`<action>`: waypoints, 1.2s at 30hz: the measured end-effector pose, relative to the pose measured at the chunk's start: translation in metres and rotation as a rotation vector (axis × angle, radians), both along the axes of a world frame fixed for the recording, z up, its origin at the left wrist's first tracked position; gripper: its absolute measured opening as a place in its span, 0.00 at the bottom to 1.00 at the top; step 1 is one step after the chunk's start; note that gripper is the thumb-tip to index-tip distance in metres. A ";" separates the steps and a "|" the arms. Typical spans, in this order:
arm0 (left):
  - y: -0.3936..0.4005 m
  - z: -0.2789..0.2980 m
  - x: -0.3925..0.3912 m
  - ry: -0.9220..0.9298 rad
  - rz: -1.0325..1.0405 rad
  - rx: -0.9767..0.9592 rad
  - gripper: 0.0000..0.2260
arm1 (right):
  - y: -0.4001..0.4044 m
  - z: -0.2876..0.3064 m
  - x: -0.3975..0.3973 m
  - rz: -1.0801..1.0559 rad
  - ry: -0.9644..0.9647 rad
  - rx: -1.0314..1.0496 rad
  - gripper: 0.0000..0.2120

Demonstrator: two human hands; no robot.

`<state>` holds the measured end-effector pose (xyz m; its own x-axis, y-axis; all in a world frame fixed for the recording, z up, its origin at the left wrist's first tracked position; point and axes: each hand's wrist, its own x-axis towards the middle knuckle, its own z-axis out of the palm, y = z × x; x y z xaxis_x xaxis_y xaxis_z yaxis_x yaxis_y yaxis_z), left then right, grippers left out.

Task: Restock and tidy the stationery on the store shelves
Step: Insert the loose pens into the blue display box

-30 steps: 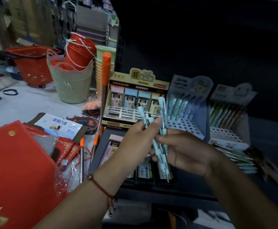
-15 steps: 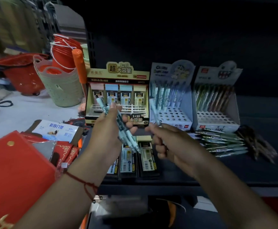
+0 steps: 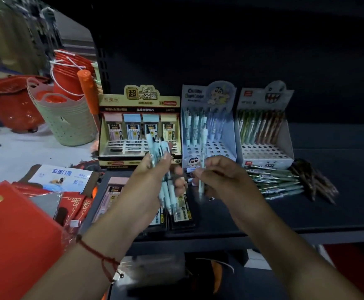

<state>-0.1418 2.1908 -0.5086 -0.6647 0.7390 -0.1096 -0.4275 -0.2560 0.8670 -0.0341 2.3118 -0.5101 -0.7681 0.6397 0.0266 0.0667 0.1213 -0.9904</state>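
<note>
My left hand (image 3: 155, 182) grips a bunch of pale blue pens (image 3: 161, 148), held upright in front of the yellow lead-refill display box (image 3: 139, 105). A single pale blue pen (image 3: 203, 137) stands upright, pinched by my right hand (image 3: 222, 178) just in front of the blue cartoon pen display box (image 3: 228, 135). That box holds several blue pens at its back, and rows of empty holes show at its front. To its right stands a white monster-face display box (image 3: 285, 137) with green and brown pens.
Loose green pens (image 3: 274, 180) and brown pens (image 3: 311, 178) lie on the dark shelf (image 3: 339, 202) at the right. Flat lead-refill packs (image 3: 183, 211) lie under my hands. Red packets (image 3: 14, 230), stacked baskets (image 3: 68, 124) and red buckets (image 3: 68, 81) crowd the left.
My right hand has raised its single pen upright toward the blue box. My left hand has tilted its bunch more upright and shifted right. The view has moved closer to the shelf.
</note>
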 end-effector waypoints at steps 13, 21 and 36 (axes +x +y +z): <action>0.003 -0.010 -0.019 0.046 0.171 -0.131 0.05 | 0.048 0.003 -0.041 -0.138 0.123 0.199 0.09; 0.007 -0.016 -0.035 0.043 0.227 -0.138 0.08 | 0.079 -0.015 -0.095 -0.210 0.234 0.259 0.08; 0.011 -0.019 -0.053 0.078 0.233 -0.182 0.08 | 0.082 -0.035 -0.126 -0.263 -0.151 0.571 0.02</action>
